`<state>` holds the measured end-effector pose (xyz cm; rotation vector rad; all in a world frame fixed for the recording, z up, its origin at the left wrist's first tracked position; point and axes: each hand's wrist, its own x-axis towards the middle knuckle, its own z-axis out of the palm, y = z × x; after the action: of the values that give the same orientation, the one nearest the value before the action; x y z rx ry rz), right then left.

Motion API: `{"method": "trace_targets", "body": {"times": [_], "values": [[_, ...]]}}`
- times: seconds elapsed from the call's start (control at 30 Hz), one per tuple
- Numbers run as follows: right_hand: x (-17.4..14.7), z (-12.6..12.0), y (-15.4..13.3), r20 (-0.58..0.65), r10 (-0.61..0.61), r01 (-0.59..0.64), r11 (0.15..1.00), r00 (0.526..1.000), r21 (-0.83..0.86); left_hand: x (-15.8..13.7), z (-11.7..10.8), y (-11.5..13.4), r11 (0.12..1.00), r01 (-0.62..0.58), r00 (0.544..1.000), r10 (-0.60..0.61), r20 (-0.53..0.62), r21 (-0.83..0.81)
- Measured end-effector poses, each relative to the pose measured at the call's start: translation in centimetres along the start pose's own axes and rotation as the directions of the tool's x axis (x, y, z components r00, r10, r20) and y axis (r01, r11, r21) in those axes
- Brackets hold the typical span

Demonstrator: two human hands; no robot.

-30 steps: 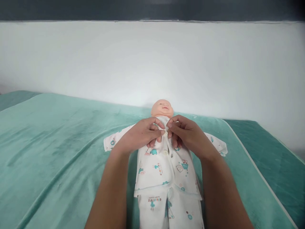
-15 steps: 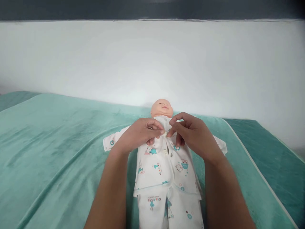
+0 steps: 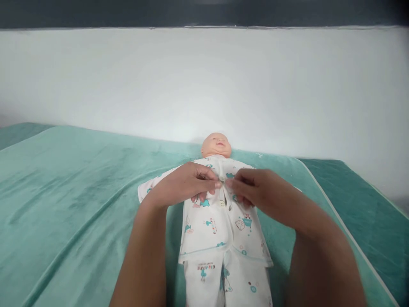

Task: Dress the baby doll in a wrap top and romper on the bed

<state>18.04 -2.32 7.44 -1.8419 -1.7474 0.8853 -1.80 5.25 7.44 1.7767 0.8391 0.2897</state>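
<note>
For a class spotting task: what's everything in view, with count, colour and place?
Smooth baby doll: one, pink, lying centrally
Printed cloth jacket: one, white, on doll
Printed cloth trousers: one pair, white, below jacket
Round button: one clear, cream, jacket front
Soft cloth sheet: one, light green, under doll
Cover sections: two, darker green, left and right
Wall: one, white, behind
Band: one, dark grey, above
Left hand, right hand: one each, bare, at jacket front
Forearms: two, bare, lower foreground

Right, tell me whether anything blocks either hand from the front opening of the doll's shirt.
Nothing visible does. The left hand and right hand are on either side of the white printed shirt's opening, with no other object in between. Whether the right fingertips grip the cloth is unclear.
</note>
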Motion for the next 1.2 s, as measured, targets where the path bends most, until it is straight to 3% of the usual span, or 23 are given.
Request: {"method": "trace_targets", "body": {"times": [0.1, 0.27, 0.47, 0.63, 0.87, 1.03, 1.2], "values": [[-1.3, 0.3, -0.7, 0.131, 0.017, 0.009, 0.981, 0.991, -0.193, -0.4, 0.2, 0.7, 0.996, 0.033, 0.994, -0.041, 0.099, 0.079], [-1.7, 1.3, -2.2, 0.113, 0.062, -0.015, 0.927, 0.992, -0.376, -0.5, 0.7, 1.2, 0.985, 0.044, 0.992, -0.062, 0.109, 0.168], [-1.3, 1.8, -2.5, 0.11, 0.06, -0.009, 0.91, 0.992, -0.415, -0.3, 0.8, 0.9, 0.977, 0.024, 0.994, -0.046, 0.102, 0.21], [-1.5, 1.3, -2.1, 0.122, 0.062, -0.016, 0.936, 0.991, -0.351, -0.4, 0.6, 0.9, 0.985, 0.035, 0.989, -0.059, 0.137, 0.168], [-2.2, 0.8, -1.3, 0.198, 0.092, -0.068, 0.99, 0.976, -0.125, -0.5, 0.5, 0.9, 0.993, 0.018, 0.987, -0.037, 0.154, 0.119], [-2.1, 1.1, -0.6, 0.186, 0.117, -0.118, 0.993, 0.976, -0.007, -0.2, 0.6, 1.0, 0.983, 0.024, 0.983, -0.056, 0.176, 0.182], [-1.7, 1.2, 0.2, 0.225, 0.063, -0.096, 0.986, 0.972, 0.14, -0.1, 0.9, 1.1, 0.966, 0.02, 0.983, -0.067, 0.173, 0.258]]}}
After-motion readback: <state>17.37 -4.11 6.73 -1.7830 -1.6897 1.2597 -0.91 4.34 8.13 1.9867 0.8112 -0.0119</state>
